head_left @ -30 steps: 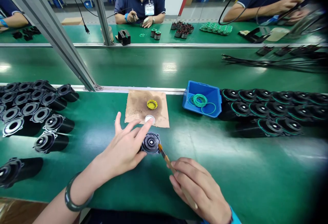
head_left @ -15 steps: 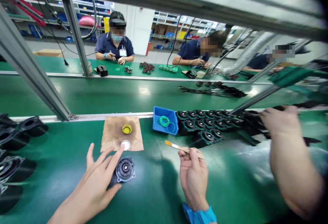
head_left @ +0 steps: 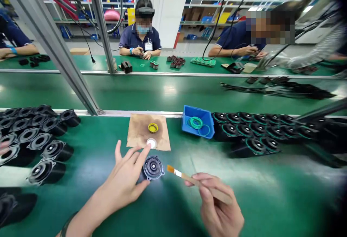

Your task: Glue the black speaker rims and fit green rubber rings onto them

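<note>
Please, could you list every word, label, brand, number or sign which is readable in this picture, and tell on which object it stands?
No text can be read here.
Badge on the chest of the co-worker facing the camera: too small and blurred to read.
Paintbrush: no lettering can be made out.
Motor housing: no legible marking.
White cap: no legible marking.
Blue bin: no label visible.

A white pillar (head_left: 169,16) stood at top centre between shelving (head_left: 189,22), grey floor (head_left: 195,48) below; a slanted metal post (head_left: 54,45) crossed the upper left; light (head_left: 170,90) glinted on the green worktop (head_left: 130,94) mid-frame.
</note>
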Tool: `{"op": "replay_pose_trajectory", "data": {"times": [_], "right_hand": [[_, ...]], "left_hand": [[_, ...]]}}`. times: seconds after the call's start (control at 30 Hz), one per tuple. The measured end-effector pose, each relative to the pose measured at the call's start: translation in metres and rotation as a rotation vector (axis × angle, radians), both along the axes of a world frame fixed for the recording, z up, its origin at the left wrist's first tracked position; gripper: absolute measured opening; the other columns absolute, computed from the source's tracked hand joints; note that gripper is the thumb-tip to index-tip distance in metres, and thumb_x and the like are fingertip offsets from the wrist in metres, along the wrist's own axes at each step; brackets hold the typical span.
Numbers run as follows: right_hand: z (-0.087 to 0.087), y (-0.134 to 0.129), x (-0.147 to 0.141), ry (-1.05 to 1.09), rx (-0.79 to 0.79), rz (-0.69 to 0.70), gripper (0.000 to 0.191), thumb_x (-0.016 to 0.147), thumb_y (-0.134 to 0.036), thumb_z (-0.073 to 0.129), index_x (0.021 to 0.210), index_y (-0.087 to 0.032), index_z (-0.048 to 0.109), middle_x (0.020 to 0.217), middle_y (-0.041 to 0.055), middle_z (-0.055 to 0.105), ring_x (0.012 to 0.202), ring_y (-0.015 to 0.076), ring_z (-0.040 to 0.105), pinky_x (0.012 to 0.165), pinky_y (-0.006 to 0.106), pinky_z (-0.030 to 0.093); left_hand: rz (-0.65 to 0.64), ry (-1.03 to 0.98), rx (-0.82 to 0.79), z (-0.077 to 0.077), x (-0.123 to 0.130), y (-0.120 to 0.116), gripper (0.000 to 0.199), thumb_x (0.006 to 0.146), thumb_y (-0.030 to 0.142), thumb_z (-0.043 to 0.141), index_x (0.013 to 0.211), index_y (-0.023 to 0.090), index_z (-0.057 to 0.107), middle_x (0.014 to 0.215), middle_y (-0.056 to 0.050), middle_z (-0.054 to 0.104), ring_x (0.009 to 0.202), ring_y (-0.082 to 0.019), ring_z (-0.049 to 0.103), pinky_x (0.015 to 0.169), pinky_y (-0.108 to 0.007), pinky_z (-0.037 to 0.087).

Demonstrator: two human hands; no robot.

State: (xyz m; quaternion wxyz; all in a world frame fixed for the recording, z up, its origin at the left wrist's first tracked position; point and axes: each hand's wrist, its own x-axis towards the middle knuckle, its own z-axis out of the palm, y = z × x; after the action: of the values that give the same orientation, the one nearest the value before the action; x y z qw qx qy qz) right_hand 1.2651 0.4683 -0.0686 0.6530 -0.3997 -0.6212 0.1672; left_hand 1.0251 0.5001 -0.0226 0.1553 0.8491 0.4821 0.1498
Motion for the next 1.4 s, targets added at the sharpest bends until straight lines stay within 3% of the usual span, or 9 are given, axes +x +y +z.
{"op": "replay_pose_trajectory", "data": {"times": [0.47, 0.67, 0.87, 0.97, 1.13, 1.23, 1.4], "right_hand": [[0.000, -0.007, -0.009, -0.294, 0.034, 0.144, 0.028, 0.083, 0.003, 0.057, 0.103, -0.016, 0.060, 0.095, 0.0091, 0.068, 0.077, 0.0178, 0.072, 0.067, 0.029, 0.063], [0.006, -0.015, -0.012, -0.474, 0.103, 0.137, 0.016, 0.088, -0.003, 0.056, 0.098, -0.013, 0.062, 0.088, 0.0109, 0.070, 0.080, 0.0180, 0.072, 0.074, 0.031, 0.063], [0.007, -0.017, -0.010, -0.431, 0.067, 0.113, 0.016, 0.089, -0.006, 0.058, 0.101, -0.015, 0.062, 0.089, 0.0096, 0.073, 0.078, 0.0191, 0.073, 0.073, 0.035, 0.065], [0.006, -0.015, -0.006, -0.351, 0.066, 0.080, 0.021, 0.086, -0.003, 0.061, 0.102, -0.016, 0.061, 0.091, 0.0097, 0.072, 0.081, 0.0194, 0.072, 0.071, 0.034, 0.065], [0.006, -0.006, -0.007, -0.358, 0.091, 0.075, 0.023, 0.083, 0.000, 0.062, 0.101, -0.015, 0.062, 0.092, 0.0097, 0.071, 0.082, 0.0190, 0.072, 0.072, 0.031, 0.064], [0.008, -0.004, -0.012, -0.424, 0.116, 0.081, 0.018, 0.085, -0.002, 0.061, 0.099, -0.013, 0.062, 0.089, 0.0101, 0.071, 0.079, 0.0177, 0.072, 0.073, 0.029, 0.064], [0.012, -0.011, -0.014, -0.524, 0.135, 0.094, 0.008, 0.091, -0.008, 0.057, 0.093, -0.013, 0.063, 0.083, 0.0098, 0.072, 0.075, 0.0166, 0.072, 0.072, 0.027, 0.064]], "left_hand": [[0.019, -0.010, -0.034, -0.001, 0.002, -0.002, 0.085, 0.082, 0.020, 0.062, 0.152, 0.020, 0.013, 0.121, -0.012, 0.062, 0.126, -0.029, 0.047, 0.111, -0.070, -0.008], [0.051, 0.009, -0.017, 0.000, 0.007, -0.004, 0.087, 0.084, 0.024, 0.064, 0.152, 0.019, 0.011, 0.116, -0.009, 0.064, 0.125, -0.029, 0.048, 0.111, -0.069, -0.007], [0.090, 0.028, 0.051, -0.006, 0.008, -0.006, 0.087, 0.085, 0.032, 0.066, 0.153, 0.019, 0.013, 0.114, -0.012, 0.065, 0.121, -0.032, 0.053, 0.110, -0.072, -0.004], [0.070, 0.029, 0.030, -0.004, 0.006, -0.003, 0.092, 0.082, 0.035, 0.070, 0.153, 0.020, 0.013, 0.123, -0.015, 0.062, 0.124, -0.034, 0.051, 0.110, -0.073, -0.004], [-0.061, 0.009, -0.089, 0.004, 0.002, 0.008, 0.095, 0.081, 0.020, 0.067, 0.153, 0.024, 0.005, 0.152, -0.014, 0.041, 0.144, -0.031, 0.028, 0.111, -0.071, -0.009], [-0.074, 0.009, -0.110, 0.003, 0.000, 0.012, 0.091, 0.084, 0.014, 0.062, 0.153, 0.024, 0.003, 0.147, -0.012, 0.048, 0.146, -0.027, 0.025, 0.111, -0.069, -0.012], [-0.051, -0.002, -0.094, -0.001, 0.001, 0.011, 0.089, 0.084, 0.017, 0.065, 0.153, 0.022, 0.008, 0.136, -0.011, 0.060, 0.142, -0.026, 0.032, 0.112, -0.065, -0.015]]}}
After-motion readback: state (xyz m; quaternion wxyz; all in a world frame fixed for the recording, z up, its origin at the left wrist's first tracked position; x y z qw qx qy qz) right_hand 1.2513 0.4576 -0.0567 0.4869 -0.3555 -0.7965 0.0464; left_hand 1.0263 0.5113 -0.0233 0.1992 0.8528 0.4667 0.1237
